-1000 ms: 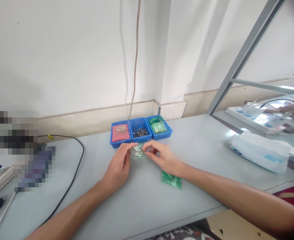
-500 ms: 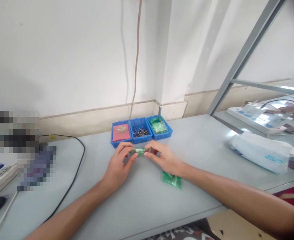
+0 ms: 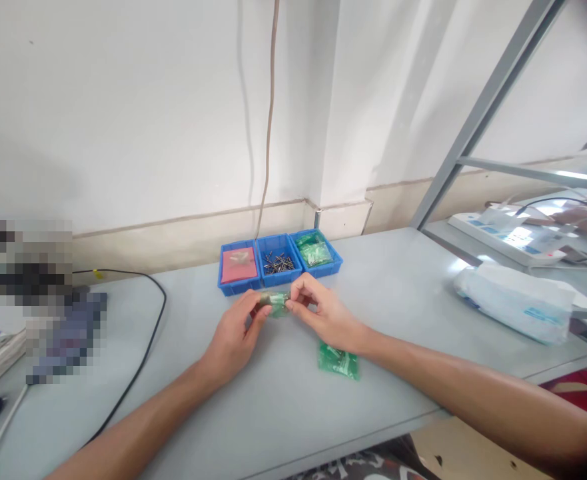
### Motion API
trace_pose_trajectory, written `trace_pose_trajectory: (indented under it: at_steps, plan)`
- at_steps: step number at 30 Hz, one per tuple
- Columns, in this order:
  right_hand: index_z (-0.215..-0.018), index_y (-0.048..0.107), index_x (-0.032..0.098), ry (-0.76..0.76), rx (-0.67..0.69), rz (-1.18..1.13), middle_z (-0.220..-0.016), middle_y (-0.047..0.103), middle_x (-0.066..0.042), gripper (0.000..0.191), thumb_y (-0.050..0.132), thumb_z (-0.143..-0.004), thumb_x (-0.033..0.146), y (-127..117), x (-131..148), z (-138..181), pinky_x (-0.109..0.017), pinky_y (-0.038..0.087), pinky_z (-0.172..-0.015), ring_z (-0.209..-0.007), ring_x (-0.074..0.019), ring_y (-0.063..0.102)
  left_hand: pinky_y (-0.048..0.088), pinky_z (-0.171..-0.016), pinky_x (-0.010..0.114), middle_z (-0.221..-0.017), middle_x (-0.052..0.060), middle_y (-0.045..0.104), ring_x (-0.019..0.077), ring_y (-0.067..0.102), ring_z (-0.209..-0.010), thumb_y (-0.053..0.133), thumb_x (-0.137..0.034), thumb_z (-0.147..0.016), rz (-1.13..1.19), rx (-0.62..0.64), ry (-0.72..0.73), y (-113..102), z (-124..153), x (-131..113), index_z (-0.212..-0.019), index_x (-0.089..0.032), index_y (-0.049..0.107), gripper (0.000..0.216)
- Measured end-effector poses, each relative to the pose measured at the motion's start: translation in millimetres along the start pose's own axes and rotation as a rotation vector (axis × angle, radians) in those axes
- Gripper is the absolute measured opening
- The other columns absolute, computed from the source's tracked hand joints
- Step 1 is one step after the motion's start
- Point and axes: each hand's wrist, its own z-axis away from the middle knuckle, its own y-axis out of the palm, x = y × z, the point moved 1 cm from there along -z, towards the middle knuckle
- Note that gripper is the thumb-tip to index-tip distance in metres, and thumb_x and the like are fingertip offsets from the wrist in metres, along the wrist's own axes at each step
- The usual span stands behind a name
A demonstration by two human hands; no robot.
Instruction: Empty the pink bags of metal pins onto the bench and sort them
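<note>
One small green plastic bag (image 3: 276, 301) was held between two bare hands, just in front of a row of blue trays; whether its underside was in contact with the bench (image 3: 263, 413) could not be told. By the left hand (image 3: 234, 333), the bag's left end was pinched between thumb and fingers. By the right hand (image 3: 326, 315), the right end was gripped at the fingertips, thumb and forefinger being brought together there. White material was seen through the film, but its exact form was obscured.

A second green bag (image 3: 339, 361) was laid flat on the bench beside the right wrist, with pale and dark pieces enclosed. Three trays were set side by side near the wall (image 3: 148, 133). In the left tray (image 3: 233, 289), a pink sheet (image 3: 238, 270) was contained, with a small clear packet (image 3: 240, 256) laid on it. In the middle tray (image 3: 280, 281), loose metal pins (image 3: 279, 264) were heaped. In the right tray (image 3: 326, 269), further green bags (image 3: 314, 249) were piled. At the right, a white soft pack (image 3: 516, 303) was placed near a grey metal frame (image 3: 473, 133); at the left, the bench was crossed by a black cable (image 3: 160, 310).
</note>
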Motion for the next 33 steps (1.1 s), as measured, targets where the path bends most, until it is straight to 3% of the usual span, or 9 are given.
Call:
trace_pose_trajectory:
  at_steps: [2, 4, 9, 15, 18, 22, 26, 33]
  plan:
    - [-0.106, 0.06, 0.025, -0.001, 0.002, -0.003, -0.09, 0.062, 0.001, 0.008, 0.059, -0.107, 0.033, -0.1, -1.7, -1.3, -0.03, 0.046, -0.077, -0.082, -0.017, 0.058, 0.055, -0.084, 0.033, -0.098, 0.002, 0.065, 0.0193, 0.064, -0.087, 0.054, -0.035, -0.109, 0.034, -0.028, -0.045, 1.4, 1.5, 1.4, -0.146, -0.027, 0.052, 0.038]
    - [-0.112, 0.066, 0.025, 0.01, -0.004, -0.035, -0.093, 0.064, -0.001, 0.013, 0.057, -0.107, 0.034, 0.1, -4.8, -2.7, -0.031, 0.047, -0.078, -0.085, -0.018, 0.06, 0.055, -0.086, 0.034, -0.103, 0.003, 0.065, 0.0191, 0.065, -0.088, 0.053, -0.03, -0.109, 0.054, -0.045, -0.045, 2.4, 2.5, 2.5, -0.156, -0.028, 0.041, 0.049]
    - [-0.121, 0.068, 0.025, 0.097, 0.013, -0.226, -0.096, 0.066, -0.002, 0.021, 0.066, -0.101, 0.032, 2.1, -14.1, -4.8, -0.03, 0.049, -0.073, -0.082, -0.0176, 0.06, 0.053, -0.093, 0.035, -0.12, 0.007, 0.068, 0.0203, 0.064, -0.1, 0.047, -0.016, -0.105, -0.021, -0.012, 0.05, 1.0, 1.7, 1.6, -0.143, -0.028, 0.059, 0.042]
    - [-0.105, 0.071, 0.023, 0.096, -0.002, -0.069, -0.084, 0.061, 0.001, 0.019, 0.07, -0.1, 0.041, 2.4, -10.2, -2.9, -0.03, 0.045, -0.072, -0.077, -0.017, 0.055, 0.052, -0.082, 0.034, -0.096, 0.004, 0.073, 0.0208, 0.063, -0.088, 0.051, -0.032, -0.109, -0.07, -0.06, -0.004, -1.4, 0.4, -2.0, -0.116, -0.025, 0.073, 0.023]
    - [-0.099, 0.068, 0.023, 0.057, 0.006, 0.018, -0.094, 0.063, -0.002, 0.021, 0.066, -0.103, 0.044, 2.3, -5.2, -1.0, -0.031, 0.048, -0.076, -0.083, -0.0183, 0.058, 0.049, -0.072, 0.032, -0.084, 0.003, 0.067, 0.0204, 0.06, -0.08, 0.051, -0.037, -0.109, -0.104, -0.065, -0.023, -1.6, -0.4, -4.3, -0.094, -0.023, 0.07, 0.028]
    - [-0.104, 0.058, 0.025, 0.144, 0.027, -0.133, -0.085, 0.061, 0.001, 0.026, 0.06, -0.106, 0.051, 4.4, -5.5, 0.3, -0.031, 0.051, -0.07, -0.072, -0.0166, 0.061, 0.045, -0.066, 0.031, -0.073, 0.001, 0.056, 0.0189, 0.054, -0.072, 0.052, -0.041, -0.108, -0.14, -0.064, -0.008, -0.9, -1.0, -4.2, -0.073, -0.022, 0.056, 0.04]
    - [-0.114, 0.049, 0.029, 0.149, -0.001, -0.219, -0.076, 0.053, 0.006, 0.026, 0.062, -0.105, 0.049, 3.5, -6.0, -0.7, -0.029, 0.05, -0.066, -0.063, -0.0149, 0.056, 0.045, -0.068, 0.031, -0.074, 0.001, 0.059, 0.0194, 0.057, -0.075, 0.053, -0.041, -0.108, -0.102, -0.006, -0.01, 0.7, 0.0, -2.2, -0.077, -0.023, 0.057, 0.036]
    - [-0.108, 0.061, 0.026, 0.142, 0.031, -0.138, -0.084, 0.058, 0.002, 0.01, 0.052, -0.106, 0.027, 0.5, -7.8, -0.7, -0.028, 0.049, -0.068, -0.069, -0.0144, 0.054, 0.043, -0.076, 0.033, -0.082, 0.002, 0.062, 0.0209, 0.055, -0.083, 0.049, -0.034, -0.11, -0.116, 0.0, 0.029, -1.7, -1.5, -5.3, -0.084, -0.023, 0.057, 0.03]
